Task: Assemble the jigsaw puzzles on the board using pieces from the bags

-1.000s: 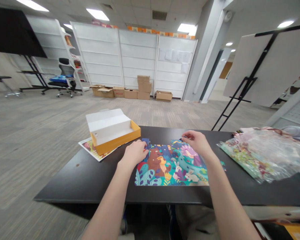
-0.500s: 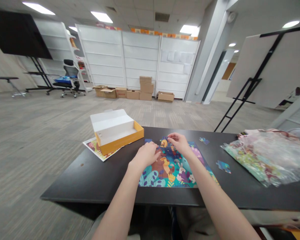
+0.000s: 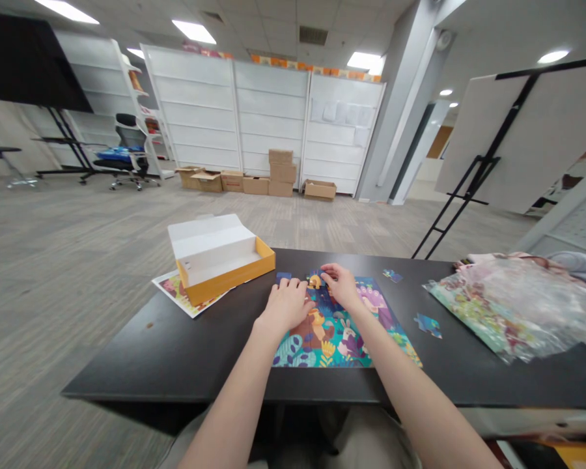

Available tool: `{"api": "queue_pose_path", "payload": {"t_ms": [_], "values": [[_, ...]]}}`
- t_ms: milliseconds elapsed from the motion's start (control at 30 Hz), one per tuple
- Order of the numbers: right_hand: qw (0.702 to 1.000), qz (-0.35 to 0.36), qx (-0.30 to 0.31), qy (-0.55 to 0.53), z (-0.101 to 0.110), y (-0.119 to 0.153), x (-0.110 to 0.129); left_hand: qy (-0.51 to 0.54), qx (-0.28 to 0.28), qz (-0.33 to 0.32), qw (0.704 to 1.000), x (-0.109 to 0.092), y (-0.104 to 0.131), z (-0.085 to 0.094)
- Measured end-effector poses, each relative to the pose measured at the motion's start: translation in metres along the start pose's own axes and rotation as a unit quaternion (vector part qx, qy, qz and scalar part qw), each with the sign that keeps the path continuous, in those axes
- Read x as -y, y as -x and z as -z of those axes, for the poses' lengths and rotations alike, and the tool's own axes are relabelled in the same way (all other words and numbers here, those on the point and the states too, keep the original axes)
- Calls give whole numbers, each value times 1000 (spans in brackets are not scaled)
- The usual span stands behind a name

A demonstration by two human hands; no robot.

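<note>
Leftward along the far edge of the puzzle (image 3: 339, 335) on the desk (image 3: 185, 365), the right hand (image 3: 340, 286) has come, narrowed, to a piece (image 3: 314, 281); I can't tell if it grips. Spread over the puzzle, the left hand (image 3: 286, 305) should press lightly.

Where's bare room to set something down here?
Left front: between the yellow box, left forearm and near edge of the table. Right front: between right forearm, nearer loose piece, plastic bag and near edge. Crowded: the middle, where left hand and right hand partly cover the puzzle.

Multicoloured animal-patterned puzzle (image 3: 342, 348), yellow-and-white box (image 3: 234, 275), black table (image 3: 185, 355)
</note>
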State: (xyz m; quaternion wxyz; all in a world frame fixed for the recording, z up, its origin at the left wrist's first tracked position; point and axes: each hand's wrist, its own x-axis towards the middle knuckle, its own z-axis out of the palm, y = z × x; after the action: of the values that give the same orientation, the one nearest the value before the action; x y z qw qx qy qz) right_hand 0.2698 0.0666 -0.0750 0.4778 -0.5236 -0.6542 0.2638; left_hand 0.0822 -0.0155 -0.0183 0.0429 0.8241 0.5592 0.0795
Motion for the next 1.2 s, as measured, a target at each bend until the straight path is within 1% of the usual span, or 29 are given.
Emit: {"api": "queue_pose_path", "payload": {"t_ms": [133, 367, 567, 733, 800, 967, 1100, 1200], "values": [[1000, 6, -8, 21, -2, 1, 0, 9, 3, -1, 1000, -3, -1, -4], [998, 17, 7, 56, -5, -1, 1, 6, 15, -6, 1000, -2, -5, -8], [992, 37, 16, 118, -7, 3, 10, -19, 0, -5, 1000, -4, -8, -14], [982, 50, 23, 181, -9, 8, 17, -24, 9, -5, 1000, -6, -13, -18], [975, 56, 36, 214, -8, 11, 20, -23, 11, -7, 1000, -7, -14, -18], [949, 82, 96, 290, -4, 15, 28, -20, 24, -7, 999, -7, -17, -17], [932, 90, 119, 331, 0, 16, 37, -23, 30, -9, 999, -7, -18, -14], [929, 87, 128, 336, 2, 15, 39, -18, 34, -13, 999, -8, -18, -11]]}}
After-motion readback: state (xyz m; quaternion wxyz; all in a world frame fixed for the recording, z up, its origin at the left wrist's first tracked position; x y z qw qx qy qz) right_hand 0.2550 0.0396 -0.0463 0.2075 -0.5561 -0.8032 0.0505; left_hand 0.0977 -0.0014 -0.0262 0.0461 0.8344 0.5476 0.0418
